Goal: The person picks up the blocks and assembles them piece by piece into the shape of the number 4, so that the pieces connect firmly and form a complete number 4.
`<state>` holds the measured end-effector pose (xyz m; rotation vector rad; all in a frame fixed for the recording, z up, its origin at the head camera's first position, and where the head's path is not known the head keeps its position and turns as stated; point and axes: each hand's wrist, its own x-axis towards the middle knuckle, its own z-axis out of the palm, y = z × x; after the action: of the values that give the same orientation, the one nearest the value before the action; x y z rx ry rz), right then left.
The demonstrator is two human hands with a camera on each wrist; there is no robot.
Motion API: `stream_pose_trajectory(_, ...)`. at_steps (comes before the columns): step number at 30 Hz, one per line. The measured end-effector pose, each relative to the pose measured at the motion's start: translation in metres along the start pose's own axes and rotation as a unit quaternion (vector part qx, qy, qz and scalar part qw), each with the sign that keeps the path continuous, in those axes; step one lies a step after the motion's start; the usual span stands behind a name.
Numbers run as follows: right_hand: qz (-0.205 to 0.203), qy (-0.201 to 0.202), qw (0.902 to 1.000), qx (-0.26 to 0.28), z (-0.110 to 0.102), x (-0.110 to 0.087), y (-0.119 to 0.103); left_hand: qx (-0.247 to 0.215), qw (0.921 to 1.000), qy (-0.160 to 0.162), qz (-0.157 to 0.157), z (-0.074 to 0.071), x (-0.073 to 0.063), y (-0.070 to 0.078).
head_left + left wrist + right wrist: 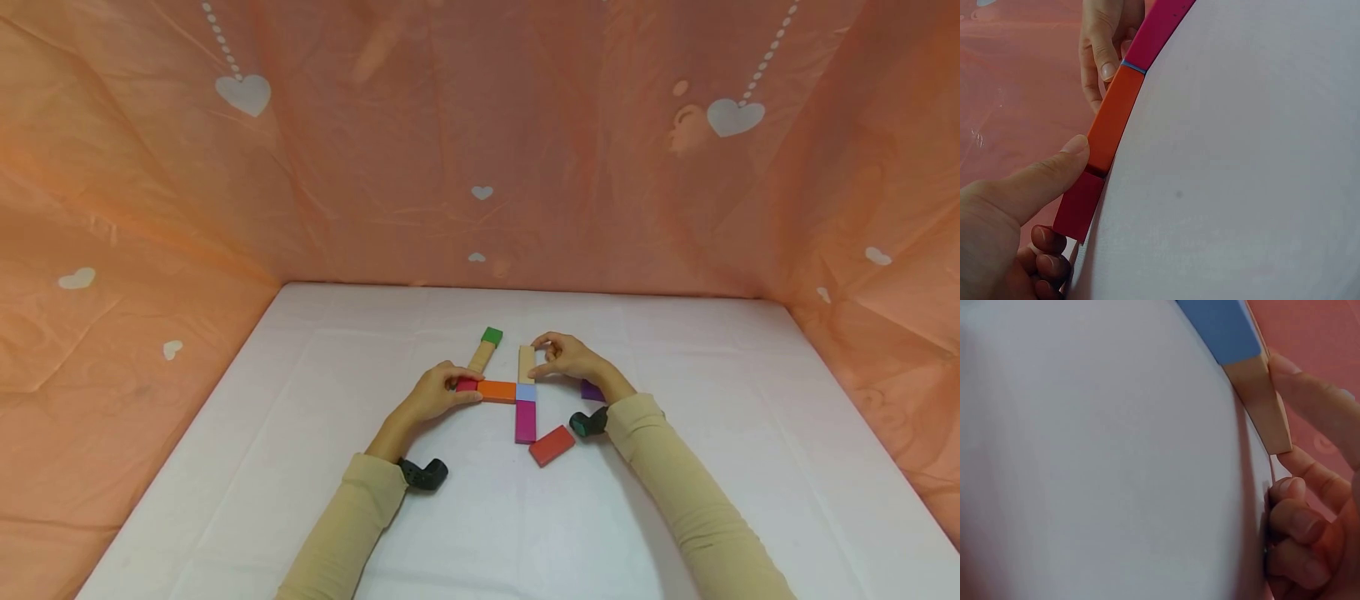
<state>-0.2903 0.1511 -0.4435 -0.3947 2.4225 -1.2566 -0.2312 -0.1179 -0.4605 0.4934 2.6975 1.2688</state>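
My left hand (435, 392) holds the dark red block (1080, 203) at the left end of a row. Its thumb reaches the seam with the orange block (497, 392). To the right of that, a light blue block (527, 392) adjoins a magenta block (526, 422) on the near side. Beyond the blue block lies a plain wooden block (527, 364), which my right hand (572, 357) grips along its length. The thumb sits near the blue end and the index finger at the far end (1282, 447); the other fingers are curled.
Behind my left hand, another plain wooden block (482, 357) slants away to a green block (492, 336). A loose red block (552, 446) lies by the magenta one. A purple block (592, 390) is partly hidden beneath my right wrist. Fabric walls surround the white table (300, 375).
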Motion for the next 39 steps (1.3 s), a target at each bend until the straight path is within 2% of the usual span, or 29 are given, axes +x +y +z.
stream_pose_trajectory(10, -0.013, 0.004, 0.9999, -0.004, 0.0, 0.001, 0.003, 0.004, 1.0, 0.0, 0.007, 0.0, 0.001, -0.002)
stream_pose_trajectory(17, -0.031, 0.047, 0.9984, 0.011, -0.007, -0.004, 0.001, 0.006, 1.0, -0.002, 0.004, -0.001, 0.001, -0.002)
stream_pose_trajectory(22, -0.038, 0.069, 0.9968, 0.007, -0.014, -0.013, -0.002, 0.007, 1.0, -0.001, 0.005, -0.001, 0.001, -0.002)
stream_pose_trajectory(33, -0.064, 0.088, 0.994, -0.008, -0.02, -0.034, 0.004, 0.004, 0.9999, -0.004, -0.012, -0.001, 0.0, -0.002)
stream_pose_trajectory(39, -0.078, 0.091, 0.9928, 0.004, -0.024, -0.049, 0.006, 0.004, 1.0, -0.002, -0.002, -0.001, -0.001, -0.001)
